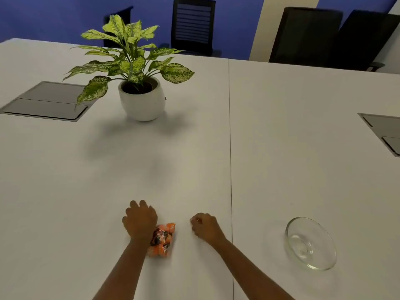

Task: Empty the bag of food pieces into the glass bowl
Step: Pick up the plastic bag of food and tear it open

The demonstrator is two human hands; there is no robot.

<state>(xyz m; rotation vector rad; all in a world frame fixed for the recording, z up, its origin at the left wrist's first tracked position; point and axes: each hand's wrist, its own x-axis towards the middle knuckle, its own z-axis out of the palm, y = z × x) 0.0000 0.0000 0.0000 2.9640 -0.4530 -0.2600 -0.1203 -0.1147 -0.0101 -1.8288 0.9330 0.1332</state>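
A small clear bag [163, 238] of orange and dark food pieces lies on the white table [173, 169] near the front edge. My left hand [139, 219] is palm down just left of the bag, its wrist covering the bag's left edge and its loosely bent fingers pointing away from it. A short gap to the right of the bag, my right hand [204, 226] rests on the table with fingers curled in; nothing shows in it. The glass bowl [311, 243] sits empty and upright farther right, apart from both hands.
A potted plant [141, 98] in a white pot stands mid-table behind the hands. Grey cable hatches are set into the table at the left [45, 102] and right [383, 133]. Black office chairs [307, 35] line the far edge.
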